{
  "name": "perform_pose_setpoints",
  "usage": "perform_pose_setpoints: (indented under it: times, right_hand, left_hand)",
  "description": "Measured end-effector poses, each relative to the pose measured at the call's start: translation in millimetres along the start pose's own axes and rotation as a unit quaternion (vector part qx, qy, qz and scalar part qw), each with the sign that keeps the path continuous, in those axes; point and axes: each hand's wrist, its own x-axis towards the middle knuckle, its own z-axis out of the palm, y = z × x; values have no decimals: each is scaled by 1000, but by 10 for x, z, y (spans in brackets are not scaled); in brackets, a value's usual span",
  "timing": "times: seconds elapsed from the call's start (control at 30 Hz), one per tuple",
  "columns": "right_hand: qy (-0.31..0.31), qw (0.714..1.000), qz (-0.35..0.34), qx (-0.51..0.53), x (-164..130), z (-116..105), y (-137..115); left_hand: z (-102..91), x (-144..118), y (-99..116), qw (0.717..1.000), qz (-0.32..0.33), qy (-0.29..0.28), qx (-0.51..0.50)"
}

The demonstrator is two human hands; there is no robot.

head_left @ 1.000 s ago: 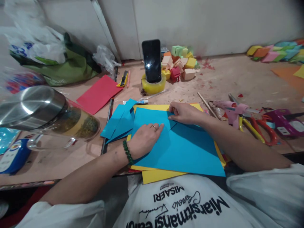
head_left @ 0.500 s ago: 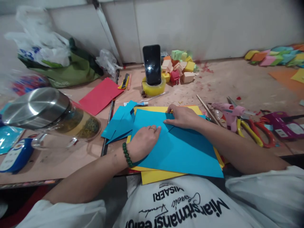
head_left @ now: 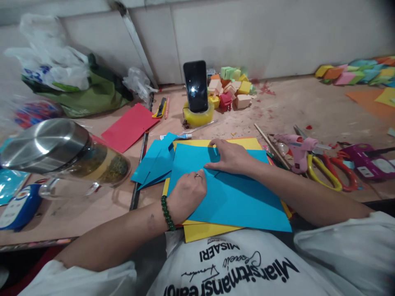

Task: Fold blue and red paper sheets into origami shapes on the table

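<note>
A large sheet of blue paper (head_left: 240, 201) lies slightly askew over yellow paper (head_left: 212, 232) at the table's front edge. My left hand (head_left: 189, 191), wearing a ring and a green bead bracelet, rests on the blue sheet with its fingers curled closed. Whatever may be in those fingers is hidden. Just right of it, my right hand (head_left: 230, 157) touches the sheet with thumb and fingers apart in a curve. A short dark line shows on the blue surface below the right thumb. Folded or cut blue pieces (head_left: 157, 158) lie to the left.
A lidded glass jug (head_left: 106, 164) and a blue device (head_left: 20, 207) stand left. Behind are a red sheet (head_left: 129, 126), a cutter (head_left: 160, 107), a phone (head_left: 196, 86) on a tape roll and paper boxes (head_left: 243, 101). Right lie a pink glue gun (head_left: 298, 148) and scissors (head_left: 324, 170).
My right hand has shifted a little left, toward my left hand. The left hand's fingers are curled in more, and it sits slightly lower. The blue sheet stays in place.
</note>
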Motion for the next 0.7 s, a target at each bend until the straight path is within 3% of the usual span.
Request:
perform_pose_setpoints:
  times: [0.23,0.5,0.63,0.7]
  right_hand:
    - [-40,999,16,21,51,-98,138]
    - [-7,996,-9,87,97,-4,366]
    - [-17,990,-17,139,122,-58,441]
    - [21,991,-15,128,88,-112,379]
  left_hand:
    - [-48,-46,14,1000,-21,-7,-19]
    - [-24,-131,92,996,-65,57,-10]
    - [6,-144,111,996,-58,65,-5]
    - [17,-148,116,997,-47,65,12]
